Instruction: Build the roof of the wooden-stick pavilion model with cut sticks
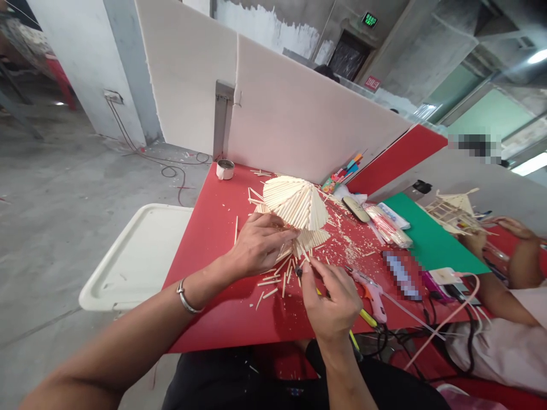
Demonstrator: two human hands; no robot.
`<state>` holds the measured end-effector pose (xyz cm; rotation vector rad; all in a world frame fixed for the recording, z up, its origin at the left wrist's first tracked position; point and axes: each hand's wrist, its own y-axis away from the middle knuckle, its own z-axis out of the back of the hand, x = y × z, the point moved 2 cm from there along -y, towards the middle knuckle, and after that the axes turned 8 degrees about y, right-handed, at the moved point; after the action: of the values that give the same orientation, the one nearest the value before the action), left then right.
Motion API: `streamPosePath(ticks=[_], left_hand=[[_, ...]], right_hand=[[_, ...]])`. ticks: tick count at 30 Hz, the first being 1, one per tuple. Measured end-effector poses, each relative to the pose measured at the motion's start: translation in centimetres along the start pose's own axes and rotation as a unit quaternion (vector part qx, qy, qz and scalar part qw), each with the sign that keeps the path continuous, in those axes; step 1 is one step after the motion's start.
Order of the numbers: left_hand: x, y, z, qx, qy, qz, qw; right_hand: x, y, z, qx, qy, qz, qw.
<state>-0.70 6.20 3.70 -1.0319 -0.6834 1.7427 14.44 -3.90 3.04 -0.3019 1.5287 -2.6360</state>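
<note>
A small model built of pale wooden sticks (293, 199), with a pointed, fan-like roof, stands on the red table. My left hand (261, 242), a metal bangle at its wrist, is closed at the model's near side, its fingertips beneath the roof's edge. In my right hand (333, 296), thumb and forefinger pinch a thin wooden stick (305, 254), its tip close to the lower tier (314, 238). Loose cut sticks (270, 293) lie below the model. A pink glue gun (374, 293) rests right of my right hand, near a yellow-handled tool (367, 318) partly hidden by it.
A metal mug (225, 169) stands at the back left corner. Pens in a holder (331, 183), a bag of sticks (388, 225) and an oval case (355, 209) lie rightward. Cables (470, 341) hang at the right edge, beside another person's arm (496, 296). White partition boards (307, 108) rise behind.
</note>
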Motion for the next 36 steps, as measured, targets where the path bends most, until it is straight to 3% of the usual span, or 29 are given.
streamPosePath(ticks=[11, 36], left_hand=[[-0.41, 0.02, 0.13, -0.037, -0.045, -0.057, 0.997], [-0.15, 0.19, 0.1, -0.041, -0.019, -0.049, 0.998]], right_hand=[[0.18, -0.12, -0.19, -0.007, 0.0, 0.008, 1.0], [0.51, -0.25, -0.41, -0.019, -0.022, -0.005, 1.0]])
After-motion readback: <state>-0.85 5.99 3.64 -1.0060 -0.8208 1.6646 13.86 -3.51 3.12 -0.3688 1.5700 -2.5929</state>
